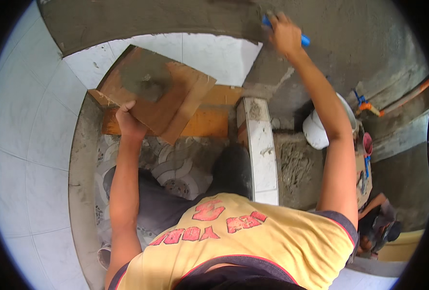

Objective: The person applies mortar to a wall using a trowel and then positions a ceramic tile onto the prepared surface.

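Observation:
My left hand (129,121) grips the near edge of a plywood mortar board (188,99), its thumb on top. A round heap of wet grey mortar (147,79) lies on the board, which is tilted in front of the white tiles. Up at the far right, my right hand (284,36) is closed round a blue plastering float (305,40) at the grey plastered wall (340,29). The float's ends show on either side of the fingers; its working face is hidden, and the hand is slightly blurred.
A narrow white-tiled ledge (263,159) stands right of my legs. Beyond it are a white bucket (316,129), rough mortar (296,164) and an orange pipe with a blue-handled tap (368,107). Another person (381,224) is at the lower right. White wall tiles (26,130) run along the left.

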`<state>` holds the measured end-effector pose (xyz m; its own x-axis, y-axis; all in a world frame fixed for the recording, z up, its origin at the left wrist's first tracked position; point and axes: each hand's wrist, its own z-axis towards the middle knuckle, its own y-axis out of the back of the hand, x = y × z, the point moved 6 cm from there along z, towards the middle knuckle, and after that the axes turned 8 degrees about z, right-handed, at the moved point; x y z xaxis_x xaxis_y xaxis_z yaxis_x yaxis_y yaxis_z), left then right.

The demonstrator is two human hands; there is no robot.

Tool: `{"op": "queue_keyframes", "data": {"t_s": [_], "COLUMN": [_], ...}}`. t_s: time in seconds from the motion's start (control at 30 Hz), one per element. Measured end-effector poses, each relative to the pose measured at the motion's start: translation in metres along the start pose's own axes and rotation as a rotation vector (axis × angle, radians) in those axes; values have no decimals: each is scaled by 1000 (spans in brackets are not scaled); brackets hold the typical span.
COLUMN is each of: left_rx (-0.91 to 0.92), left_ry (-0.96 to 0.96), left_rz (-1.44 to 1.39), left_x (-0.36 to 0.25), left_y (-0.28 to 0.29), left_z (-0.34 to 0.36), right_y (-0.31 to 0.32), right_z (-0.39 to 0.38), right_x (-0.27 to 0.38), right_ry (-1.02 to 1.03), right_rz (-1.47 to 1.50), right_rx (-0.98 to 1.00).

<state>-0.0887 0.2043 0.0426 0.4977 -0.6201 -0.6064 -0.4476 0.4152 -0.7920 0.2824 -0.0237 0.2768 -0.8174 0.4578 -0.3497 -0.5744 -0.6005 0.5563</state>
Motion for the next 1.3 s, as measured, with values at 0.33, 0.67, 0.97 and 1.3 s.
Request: {"op": "queue_keyframes", "data": {"t_s": [0.33, 0.67, 0.97, 1.3], "left_rx": [-148, -10, -337, -250], "left_ry": [198, -88, -282, -252], "left_rz": [166, 408, 374, 140], "left_x": [31, -24, -76, -84], "left_y": [-14, 13, 15, 11], "left_z": [22, 9, -18, -29], "right_y": [4, -45, 6, 22], "right_z": [-26, -64, -59, -86], "right_x": [78, 97, 23, -74], "right_ry": [-465, -387, -278, -132], "right_rz": [1416, 1441, 836, 115], "right_rx": [604, 1038, 423, 703]}}
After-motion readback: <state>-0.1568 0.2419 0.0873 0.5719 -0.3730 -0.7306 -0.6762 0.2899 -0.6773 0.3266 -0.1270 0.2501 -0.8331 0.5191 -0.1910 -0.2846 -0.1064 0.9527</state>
